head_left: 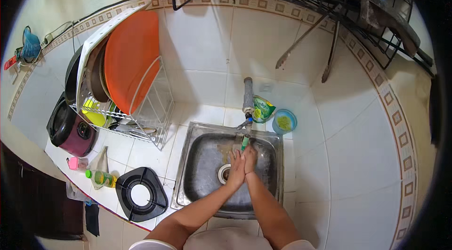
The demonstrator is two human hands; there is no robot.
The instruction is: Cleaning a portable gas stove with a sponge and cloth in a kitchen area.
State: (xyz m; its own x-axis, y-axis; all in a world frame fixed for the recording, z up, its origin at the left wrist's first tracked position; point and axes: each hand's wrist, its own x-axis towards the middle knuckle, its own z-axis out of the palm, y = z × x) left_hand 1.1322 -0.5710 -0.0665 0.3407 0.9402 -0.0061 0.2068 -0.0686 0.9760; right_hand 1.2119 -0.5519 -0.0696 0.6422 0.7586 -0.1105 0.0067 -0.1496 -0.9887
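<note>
My left hand (237,167) and my right hand (251,159) are pressed together over the metal sink (192,203), just below the tap's green spout end (245,143). The left hand's fingers are stretched out and point toward the tap. My right hand lies against it, its fingers extended and partly hidden. Nothing shows between the palms. Whether water is running is too small to tell. The tap has a grey pipe (248,94) and a blue handle (246,122). Below the hands lies the round drain (224,173).
Behind the sink stand a green pouch (262,109) and a blue cup (285,122). A dish rack (160,104) with an orange tray (132,61) is at left, near a rice cooker (70,130), an oil bottle (102,178) and a black burner grate (157,193). Tongs (301,42) hang overhead.
</note>
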